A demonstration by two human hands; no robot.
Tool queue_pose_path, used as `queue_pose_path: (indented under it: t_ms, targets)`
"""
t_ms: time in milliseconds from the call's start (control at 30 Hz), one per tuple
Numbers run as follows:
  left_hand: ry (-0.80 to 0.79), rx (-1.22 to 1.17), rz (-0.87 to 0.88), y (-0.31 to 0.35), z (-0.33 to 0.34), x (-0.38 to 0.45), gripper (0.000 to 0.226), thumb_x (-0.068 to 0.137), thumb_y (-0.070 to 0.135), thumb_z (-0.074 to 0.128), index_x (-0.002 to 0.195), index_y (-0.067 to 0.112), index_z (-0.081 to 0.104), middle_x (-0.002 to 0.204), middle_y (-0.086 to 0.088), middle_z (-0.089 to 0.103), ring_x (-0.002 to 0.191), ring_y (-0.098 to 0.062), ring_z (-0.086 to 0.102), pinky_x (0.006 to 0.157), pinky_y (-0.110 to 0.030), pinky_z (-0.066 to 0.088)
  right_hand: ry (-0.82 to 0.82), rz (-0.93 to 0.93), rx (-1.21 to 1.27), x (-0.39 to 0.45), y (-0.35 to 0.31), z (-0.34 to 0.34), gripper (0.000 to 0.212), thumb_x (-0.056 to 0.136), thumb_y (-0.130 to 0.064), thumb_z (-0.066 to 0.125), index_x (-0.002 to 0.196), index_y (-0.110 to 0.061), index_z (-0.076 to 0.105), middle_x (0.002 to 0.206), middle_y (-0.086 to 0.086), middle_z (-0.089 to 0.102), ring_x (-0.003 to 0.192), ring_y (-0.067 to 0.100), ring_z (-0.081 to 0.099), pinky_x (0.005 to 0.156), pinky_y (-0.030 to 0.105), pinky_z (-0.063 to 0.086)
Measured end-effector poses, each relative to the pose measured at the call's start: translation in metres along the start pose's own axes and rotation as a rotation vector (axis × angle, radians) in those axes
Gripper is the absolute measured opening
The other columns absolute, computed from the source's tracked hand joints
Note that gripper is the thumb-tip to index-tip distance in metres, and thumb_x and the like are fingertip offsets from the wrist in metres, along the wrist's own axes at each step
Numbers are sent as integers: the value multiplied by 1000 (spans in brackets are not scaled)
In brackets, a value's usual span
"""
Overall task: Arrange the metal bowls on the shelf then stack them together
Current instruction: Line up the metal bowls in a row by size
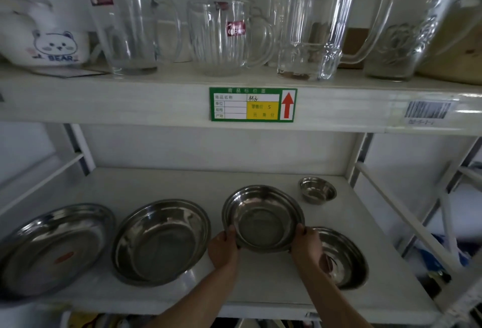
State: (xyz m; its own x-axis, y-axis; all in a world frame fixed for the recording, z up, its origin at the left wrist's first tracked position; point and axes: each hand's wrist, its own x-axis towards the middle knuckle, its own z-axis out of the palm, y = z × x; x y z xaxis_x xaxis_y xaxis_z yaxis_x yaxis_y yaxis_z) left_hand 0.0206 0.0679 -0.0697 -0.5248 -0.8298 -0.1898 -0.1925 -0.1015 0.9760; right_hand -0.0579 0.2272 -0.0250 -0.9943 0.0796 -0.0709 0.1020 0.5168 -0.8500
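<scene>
Several metal bowls lie on the lower white shelf (pixel 161 187). Both hands hold a medium metal bowl (pixel 263 217) by its near rim, tilted toward me: my left hand (pixel 224 248) grips the left side and my right hand (pixel 307 245) grips the right side. The largest bowl (pixel 52 249), with a red sticker inside, sits at the far left. A large bowl (pixel 161 241) stands next to it. Another bowl (pixel 344 257) sits at the right, partly hidden behind my right hand. A small bowl (pixel 317 190) stands at the back right.
The upper shelf (pixel 130 98) carries several glass pitchers and mugs (pixel 224 38) and a white bear-print pot (pixel 54 46). A green price tag (pixel 252 104) is fixed to its front edge. White shelf uprights (pixel 407 213) flank the right side.
</scene>
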Motion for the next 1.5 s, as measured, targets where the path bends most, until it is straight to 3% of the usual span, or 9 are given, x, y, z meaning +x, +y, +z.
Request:
queue_pose_path:
  t_ms: [133, 300, 567, 733, 867, 933, 1100, 1300, 1500]
  targets:
    - [20, -118, -24, 10, -17, -32, 41, 90, 23, 59, 51, 9, 59, 54, -14, 57, 61, -27, 58, 68, -48, 54, 0, 23, -33, -18, 8, -3, 40, 100, -28, 40, 98, 5, 63, 98, 30, 68, 96, 43, 64, 71, 36, 42]
    - [65, -194, -51, 3, -29, -43, 43, 90, 18, 60, 48, 9, 55, 46, -9, 52, 54, -24, 51, 63, -38, 47, -22, 94, -55, -36, 14, -2, 39, 99, -30, 43, 104, 2, 64, 103, 29, 68, 99, 42, 64, 86, 43, 50]
    - [60, -183, -76, -1, -38, -54, 43, 93, 20, 57, 53, 4, 59, 55, -16, 58, 58, -26, 56, 65, -36, 49, -19, 85, -80, -49, 16, -4, 38, 99, -28, 44, 103, 4, 64, 106, 29, 67, 102, 42, 62, 88, 42, 48]
    - [77, -197, -102, -3, -40, -59, 43, 91, 19, 59, 50, 7, 59, 45, -6, 59, 57, -26, 56, 70, -38, 48, -5, 74, -109, -54, 17, -7, 35, 98, -28, 44, 103, 2, 64, 107, 26, 67, 103, 40, 63, 87, 41, 48]
    - [82, -198, -104, -3, -41, -59, 41, 91, 19, 60, 52, 7, 61, 45, -4, 61, 53, -25, 56, 68, -38, 50, -15, 63, -112, -58, 19, -8, 30, 98, -26, 45, 96, -1, 63, 100, 23, 69, 97, 38, 65, 84, 41, 50]
    - [86, -183, -107, -5, -42, -58, 41, 92, 19, 59, 54, 5, 61, 54, -12, 62, 54, -26, 57, 65, -34, 50, -18, 59, -107, -59, 21, -7, 27, 97, -26, 46, 98, -3, 61, 99, 23, 69, 96, 38, 65, 84, 42, 52]
    - [73, -147, -122, -11, -43, -58, 42, 91, 20, 60, 51, 9, 62, 57, -14, 64, 64, -30, 63, 80, -51, 54, -23, 58, -104, -64, 25, -8, 29, 96, -32, 49, 99, -5, 61, 94, 18, 70, 92, 35, 67, 80, 38, 52]
    - [52, -95, -96, -12, -45, -56, 39, 92, 24, 58, 56, 10, 64, 62, -16, 66, 64, -31, 65, 78, -51, 56, -43, 109, -36, -63, 35, 2, 26, 91, -40, 54, 93, -15, 59, 74, 5, 68, 71, 25, 69, 72, 42, 60]
    - [23, -80, -169, -25, -45, -38, 34, 91, 33, 58, 67, 12, 69, 79, -18, 72, 73, -32, 69, 78, -49, 58, -79, 154, 19, -56, 47, 11, 29, 90, -44, 55, 93, -16, 60, 71, 7, 69, 64, 26, 70, 60, 40, 62]
